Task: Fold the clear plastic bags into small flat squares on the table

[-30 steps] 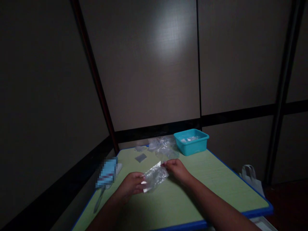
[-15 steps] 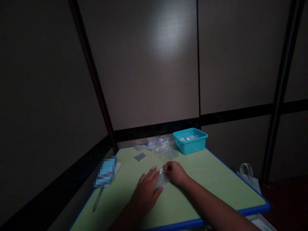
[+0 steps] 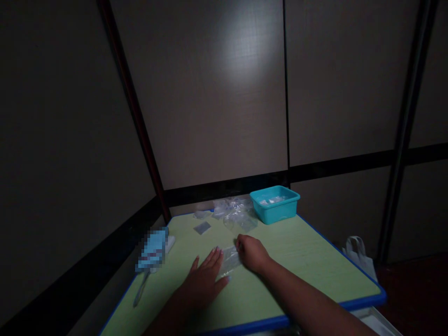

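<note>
A clear plastic bag (image 3: 231, 260) lies flat on the pale green table (image 3: 315, 261) between my hands. My left hand (image 3: 206, 280) rests flat with its fingers spread, the fingertips at the bag's left edge. The fingers of my right hand (image 3: 250, 252) are curled closed at the bag's right end, pinching it. Behind them lies a loose heap of clear plastic bags (image 3: 238, 213), and a small grey flat packet (image 3: 202, 227) sits left of that heap.
A turquoise basket (image 3: 278, 212) holding clear plastic stands at the back right. At the left edge are a blurred blue object (image 3: 154, 249) and a strap (image 3: 141, 288). A white bag (image 3: 360, 256) is beyond the right edge, a panelled wall behind.
My left hand has slid left and slightly toward me, and its fingers no longer cover so much of the bag. More of the bag shows between my hands.
</note>
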Tool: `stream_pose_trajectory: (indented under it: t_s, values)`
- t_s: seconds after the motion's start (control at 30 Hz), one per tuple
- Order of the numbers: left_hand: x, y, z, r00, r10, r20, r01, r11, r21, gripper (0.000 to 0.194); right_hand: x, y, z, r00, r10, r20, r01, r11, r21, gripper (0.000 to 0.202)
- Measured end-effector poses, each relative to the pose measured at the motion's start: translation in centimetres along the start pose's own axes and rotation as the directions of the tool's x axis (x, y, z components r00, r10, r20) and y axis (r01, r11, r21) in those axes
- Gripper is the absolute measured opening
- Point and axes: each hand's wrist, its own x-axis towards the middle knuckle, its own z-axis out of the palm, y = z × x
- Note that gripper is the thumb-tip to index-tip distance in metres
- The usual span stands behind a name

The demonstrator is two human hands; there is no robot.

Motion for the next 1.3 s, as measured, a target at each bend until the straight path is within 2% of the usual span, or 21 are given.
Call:
stream_pose_trajectory:
  t_s: [0.07, 0.13, 0.2, 0.27, 0.37, 0.63, 0.8, 0.97, 1.17, 1.3]
  values:
    - [-0.3, -0.3, -0.4, 0.999, -0.040, -0.017, 0.041, 0.999, 0.022, 0.066, 0.0, 0.1, 0.0, 1.000, -0.003, -0.004, 0.003, 1.000, 0.008, 0.013]
    - [-0.4, -0.3, -0.7, 0.999, 0.000, -0.049, 0.002, 1.000, 0.027, 0.065, -0.1, 0.2, 0.0, 1.000, 0.001, -0.010, -0.001, 1.000, 0.021, 0.014]
    - [-0.5, -0.3, -0.9, 0.989, 0.131, -0.066, -0.130, 0.991, 0.015, 0.063, -0.1, 0.3, 0.0, 1.000, 0.012, -0.011, -0.012, 0.999, 0.034, 0.014]
    - [-0.5, -0.4, -1.1, 0.961, 0.271, -0.059, -0.272, 0.962, 0.000, 0.063, 0.0, 0.3, 0.1, 1.000, 0.023, -0.009, -0.023, 0.999, 0.043, 0.014]
    - [-0.5, -0.8, -1.3, 0.926, 0.371, -0.068, -0.372, 0.928, -0.004, 0.064, 0.0, 0.2, 0.0, 1.000, 0.030, -0.007, -0.029, 0.998, 0.047, 0.016]
    - [-0.2, -2.9, -0.5, 0.895, 0.401, -0.194, -0.418, 0.907, -0.054, 0.048, 0.1, 0.1, -0.4, 0.997, 0.077, -0.008, -0.076, 0.992, 0.103, 0.016]
    - [-0.2, -3.0, -0.1, 0.892, 0.387, -0.233, -0.415, 0.906, -0.084, 0.047, 0.5, 0.5, -0.1, 0.983, 0.185, -0.005, -0.180, 0.960, 0.216, 0.017]
    - [-0.2, -3.0, 0.1, 0.893, 0.374, -0.249, -0.408, 0.908, -0.099, 0.047, 0.5, 0.7, 0.0, 0.970, 0.235, 0.057, -0.241, 0.920, 0.308, 0.018]
    - [0.0, -3.1, 0.2, 0.893, 0.384, -0.236, -0.416, 0.904, -0.101, 0.050, 0.4, 0.8, -0.4, 0.963, 0.266, 0.049, -0.269, 0.923, 0.276, 0.016]
    - [-0.1, -2.9, 0.1, 0.894, 0.373, -0.248, -0.411, 0.904, -0.122, 0.050, 0.2, 0.6, -0.6, 0.960, 0.276, 0.043, -0.279, 0.948, 0.153, 0.014]
